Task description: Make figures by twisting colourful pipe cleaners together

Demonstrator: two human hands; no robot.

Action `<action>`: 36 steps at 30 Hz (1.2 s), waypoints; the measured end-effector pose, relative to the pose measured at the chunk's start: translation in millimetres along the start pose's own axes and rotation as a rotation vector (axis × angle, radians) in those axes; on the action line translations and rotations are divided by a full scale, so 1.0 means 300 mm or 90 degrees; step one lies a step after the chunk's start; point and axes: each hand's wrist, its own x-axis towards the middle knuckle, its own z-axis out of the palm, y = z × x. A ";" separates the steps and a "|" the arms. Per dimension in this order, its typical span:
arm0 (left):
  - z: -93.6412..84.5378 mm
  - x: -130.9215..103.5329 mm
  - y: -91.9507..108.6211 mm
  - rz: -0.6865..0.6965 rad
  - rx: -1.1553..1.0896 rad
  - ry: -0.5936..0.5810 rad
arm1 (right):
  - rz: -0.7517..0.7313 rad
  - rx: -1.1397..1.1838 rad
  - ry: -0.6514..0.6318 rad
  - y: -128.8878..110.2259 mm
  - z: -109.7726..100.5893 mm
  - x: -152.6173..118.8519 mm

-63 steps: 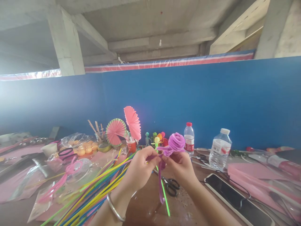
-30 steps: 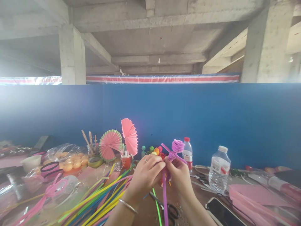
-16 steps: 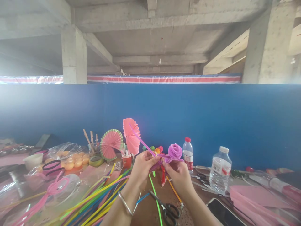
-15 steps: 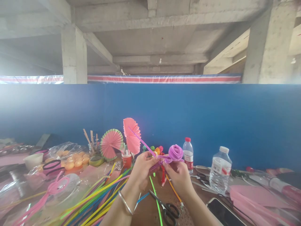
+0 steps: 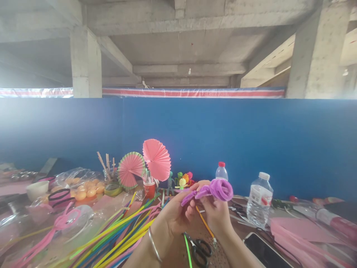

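A purple pipe-cleaner figure [image 5: 221,190] with a round coiled head is held between both hands above the table. My left hand [image 5: 177,212] grips its lower, twisted end, with fingers curled beneath it. My right hand [image 5: 219,216] pinches it just under the coil, which tilts to the right. Below the hands lie black-handled scissors [image 5: 201,253], a bright green pipe cleaner [image 5: 187,251] and a thin orange stick [image 5: 205,225]. Behind my left hand stand several small pipe-cleaner dolls, one with a pale yellow head [image 5: 182,182]; the fingers partly hide them.
Loose coloured pipe cleaners [image 5: 117,234] spread at the left. Folded pink paper fans [image 5: 157,160] and a red cup [image 5: 150,190] stand behind. A water bottle [image 5: 260,201], a phone [image 5: 264,251] and pink sheets [image 5: 301,232] are at the right. A blue partition [image 5: 178,130] closes the back.
The purple figure has turned and moved slightly right and down, its coil now tipping rightward. Its long straight strand no longer points up to the left. My left hand has rolled over, showing its curled fingers.
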 end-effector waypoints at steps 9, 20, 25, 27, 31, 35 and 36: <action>-0.029 -0.002 0.025 0.435 0.522 0.147 | 0.100 -0.028 0.093 -0.071 -0.004 0.026; -0.002 -0.006 0.004 0.432 0.572 0.086 | 0.165 0.094 0.156 -0.037 0.022 0.027; -0.008 -0.023 0.010 0.517 0.796 0.250 | 0.150 -0.060 0.197 -0.045 0.018 0.023; -0.011 -0.030 0.004 0.551 0.888 0.318 | 0.118 -0.176 0.225 -0.046 0.012 0.020; -0.013 -0.035 -0.023 0.589 1.026 0.415 | 0.060 -0.351 0.247 -0.033 -0.005 0.017; 0.008 -0.049 -0.039 0.660 1.132 0.328 | 0.044 -0.382 0.221 -0.028 -0.016 0.025; 0.018 -0.055 -0.037 0.675 1.153 0.293 | 0.043 -0.383 0.205 -0.032 -0.019 0.030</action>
